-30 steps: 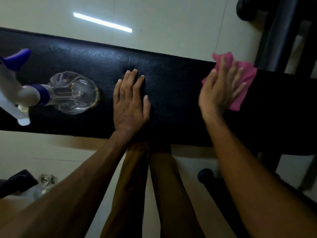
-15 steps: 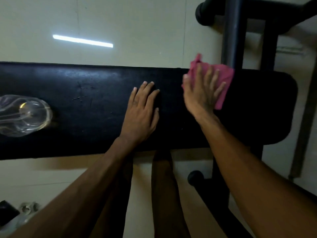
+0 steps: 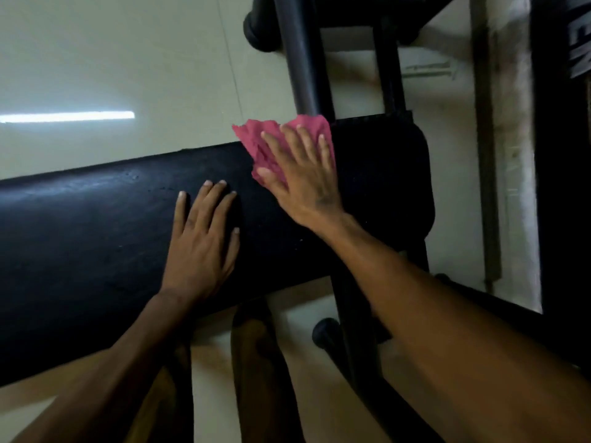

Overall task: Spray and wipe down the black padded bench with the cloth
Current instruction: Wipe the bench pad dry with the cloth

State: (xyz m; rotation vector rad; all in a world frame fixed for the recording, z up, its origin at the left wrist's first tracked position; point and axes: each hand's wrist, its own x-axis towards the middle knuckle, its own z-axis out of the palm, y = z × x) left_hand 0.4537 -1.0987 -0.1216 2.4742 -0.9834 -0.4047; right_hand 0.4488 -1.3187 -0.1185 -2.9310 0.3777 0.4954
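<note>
The black padded bench (image 3: 96, 238) runs from the left edge to the right of the middle. My left hand (image 3: 204, 241) lies flat on the pad with fingers spread, holding nothing. My right hand (image 3: 303, 177) presses flat on a pink cloth (image 3: 256, 135) at the far edge of the bench, near its right end. Part of the cloth sticks out past the far edge of the pad. The spray bottle is out of view.
A black metal frame with a thick upright tube (image 3: 300, 55) rises just behind the cloth. A frame leg with a round foot (image 3: 324, 332) stands on the pale tiled floor (image 3: 128, 59) under the bench's right end. My legs are below the near edge.
The view has swung right, so the spray bottle has left the frame. My right hand has slid the cloth toward the far edge of the pad. My left hand stays flat on the pad.
</note>
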